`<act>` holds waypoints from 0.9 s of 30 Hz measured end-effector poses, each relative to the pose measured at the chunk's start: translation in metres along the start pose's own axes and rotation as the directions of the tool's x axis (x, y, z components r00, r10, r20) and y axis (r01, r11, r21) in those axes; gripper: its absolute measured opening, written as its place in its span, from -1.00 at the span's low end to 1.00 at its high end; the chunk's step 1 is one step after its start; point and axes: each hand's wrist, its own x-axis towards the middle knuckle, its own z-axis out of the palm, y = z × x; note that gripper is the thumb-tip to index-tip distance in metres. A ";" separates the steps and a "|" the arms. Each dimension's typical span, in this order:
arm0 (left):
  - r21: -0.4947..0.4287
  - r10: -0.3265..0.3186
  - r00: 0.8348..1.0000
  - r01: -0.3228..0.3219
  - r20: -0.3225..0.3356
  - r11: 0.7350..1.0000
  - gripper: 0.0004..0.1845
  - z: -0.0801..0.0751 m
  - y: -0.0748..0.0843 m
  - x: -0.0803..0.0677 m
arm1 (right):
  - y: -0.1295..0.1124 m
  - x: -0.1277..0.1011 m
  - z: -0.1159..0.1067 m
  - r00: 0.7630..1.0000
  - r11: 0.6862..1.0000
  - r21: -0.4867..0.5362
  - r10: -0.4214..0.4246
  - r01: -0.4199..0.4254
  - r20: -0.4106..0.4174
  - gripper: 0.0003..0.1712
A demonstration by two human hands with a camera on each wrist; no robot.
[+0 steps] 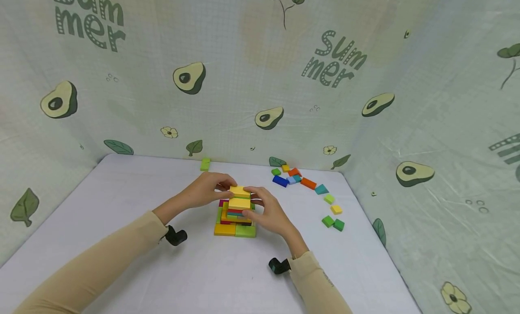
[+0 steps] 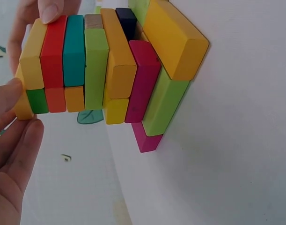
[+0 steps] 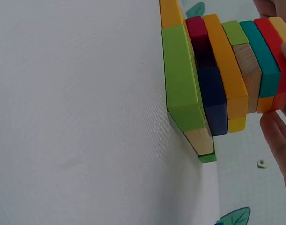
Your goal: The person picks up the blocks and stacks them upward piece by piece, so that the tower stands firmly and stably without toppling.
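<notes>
Both hands pinch the top yellow block (image 1: 239,192) of the coloured block tower (image 1: 235,217) on the bench (image 1: 122,192): left hand (image 1: 209,187) behind, right hand (image 1: 270,212) in front.

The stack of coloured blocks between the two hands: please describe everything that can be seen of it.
The stack of coloured rectangular blocks, wooden by their look, stands upright on the white table. Its flat layers narrow upward: yellow and green blocks form the wide base, then magenta, dark blue, orange, teal and red ones, with yellow blocks on top. Edges are slightly uneven. The left hand and right hand touch its upper layers from opposite sides with their fingers.
</notes>
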 end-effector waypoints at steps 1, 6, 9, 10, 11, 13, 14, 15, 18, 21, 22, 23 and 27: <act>0.001 0.000 1.000 0.000 0.002 1.000 -0.67 0.001 -0.001 0.001 | 0.000 0.000 0.000 1.000 1.000 -0.006 0.002 -0.002 -0.002 -0.28; -0.002 0.011 1.000 -0.011 0.011 1.000 -0.66 0.004 -0.002 0.002 | 0.001 0.000 0.000 1.000 1.000 -0.021 0.000 0.000 -0.005 -0.27; -0.010 0.020 1.000 -0.020 0.013 1.000 -0.67 0.004 0.000 0.001 | 0.000 0.000 0.000 1.000 1.000 -0.025 -0.004 0.004 -0.002 -0.28; -0.011 0.020 1.000 -0.020 0.014 1.000 -0.67 0.004 0.000 0.001 | -0.001 0.000 0.000 1.000 1.000 -0.027 -0.004 0.004 0.000 -0.28; -0.013 0.021 1.000 -0.021 0.014 1.000 -0.67 0.003 0.000 0.001 | -0.001 0.000 0.000 1.000 1.000 -0.028 -0.005 0.005 0.001 -0.28; -0.016 0.026 1.000 -0.026 0.014 1.000 -0.68 0.003 0.000 0.001 | -0.002 0.000 0.000 1.000 1.000 -0.028 -0.004 0.004 0.003 -0.29; -0.017 0.029 0.999 -0.028 0.014 0.999 -0.68 0.004 0.000 0.001 | -0.003 0.000 -0.001 1.000 1.000 -0.028 -0.003 0.003 0.003 -0.29; -0.015 0.032 0.999 -0.032 0.013 0.999 -0.68 0.004 -0.001 0.001 | -0.003 0.000 -0.001 1.000 1.000 -0.026 -0.001 0.002 0.005 -0.29; -0.014 0.029 0.999 -0.028 0.016 1.000 -0.68 0.004 -0.001 0.001 | -0.004 0.000 -0.001 1.000 1.000 -0.024 0.002 -0.002 0.008 -0.30; -0.014 0.027 0.999 -0.027 0.020 1.000 -0.67 0.004 -0.002 0.001 | -0.003 0.000 -0.001 1.000 1.000 -0.026 0.005 -0.005 0.008 -0.30; -0.016 0.025 0.999 -0.025 0.022 1.000 -0.67 0.004 -0.002 0.001 | -0.003 0.000 0.000 1.000 1.000 -0.026 0.004 -0.004 0.007 -0.30; -0.017 0.029 0.999 -0.028 0.022 0.999 -0.67 0.004 -0.002 0.001 | -0.003 0.000 0.000 1.000 1.000 -0.026 0.004 -0.004 0.006 -0.30; -0.022 0.031 0.999 -0.031 0.024 0.999 -0.67 0.004 -0.002 0.001 | -0.002 0.000 0.000 1.000 1.000 -0.028 0.006 -0.006 0.006 -0.30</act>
